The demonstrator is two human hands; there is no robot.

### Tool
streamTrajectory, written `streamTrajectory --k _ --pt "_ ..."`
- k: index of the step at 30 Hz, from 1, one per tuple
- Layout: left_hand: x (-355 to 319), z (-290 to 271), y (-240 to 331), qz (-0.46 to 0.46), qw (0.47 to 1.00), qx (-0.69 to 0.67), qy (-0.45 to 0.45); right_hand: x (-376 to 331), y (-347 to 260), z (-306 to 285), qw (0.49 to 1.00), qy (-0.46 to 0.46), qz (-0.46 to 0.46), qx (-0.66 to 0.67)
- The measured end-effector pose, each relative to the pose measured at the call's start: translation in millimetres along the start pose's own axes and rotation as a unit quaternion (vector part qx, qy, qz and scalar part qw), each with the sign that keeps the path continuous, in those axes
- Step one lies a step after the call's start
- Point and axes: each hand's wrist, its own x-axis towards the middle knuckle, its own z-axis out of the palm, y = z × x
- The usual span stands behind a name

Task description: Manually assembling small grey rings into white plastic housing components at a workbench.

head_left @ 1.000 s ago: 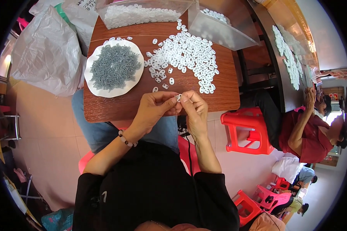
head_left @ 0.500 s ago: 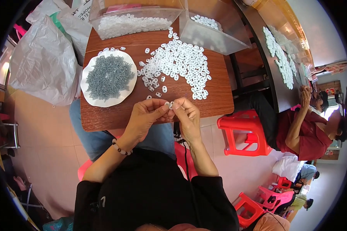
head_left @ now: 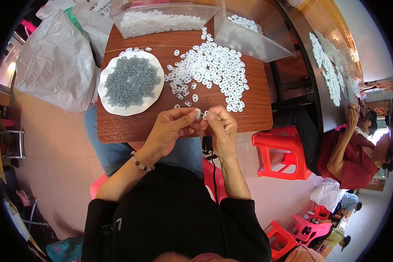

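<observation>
Close to the table's near edge, my left hand [head_left: 174,126] pinches a small white oval piece [head_left: 198,113] between thumb and fingertips. My right hand [head_left: 224,130] pinches a second white piece [head_left: 205,115] right beside it. A short dark bit shows between the two pieces, too small to make out. Beyond my hands spreads a pile of white oval pieces with two holes each [head_left: 218,65]. To its left a white wavy-edged plate [head_left: 114,110] bears a heap of small grey rods [head_left: 133,82].
At the table's [head_left: 257,96] far side stand a clear bin of white pieces [head_left: 161,24] and a second clear bin [head_left: 255,41]. White sacks [head_left: 56,65] lie left. A red stool [head_left: 279,155] and a co-worker in a dark red shirt [head_left: 351,163] are right.
The pieces in my fingertips sit slightly farther apart now, with the dark bit showing between them. The whole view has shifted, so the table appears farther right and slightly higher.
</observation>
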Motion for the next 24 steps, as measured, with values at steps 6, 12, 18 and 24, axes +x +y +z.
streamTrajectory --k 6,12,18,24 --pt "-2.5 -3.2 0.5 0.023 1.000 0.021 0.001 0.1 1.0 -1.8 1.000 0.005 -0.010 -0.005" --pt "-4.7 -4.9 -0.6 0.016 1.000 -0.006 -0.017 -1.5 -2.5 5.8 1.000 0.026 -0.003 -0.009" --pt "-4.2 -7.7 -1.3 0.027 0.999 0.021 -0.005 -1.3 -2.0 5.1 0.998 0.036 -0.035 -0.045" --pt "-6.5 -1.7 4.6 0.033 0.991 0.132 -0.010 3.0 5.2 -0.9 0.997 0.030 -0.050 -0.049"
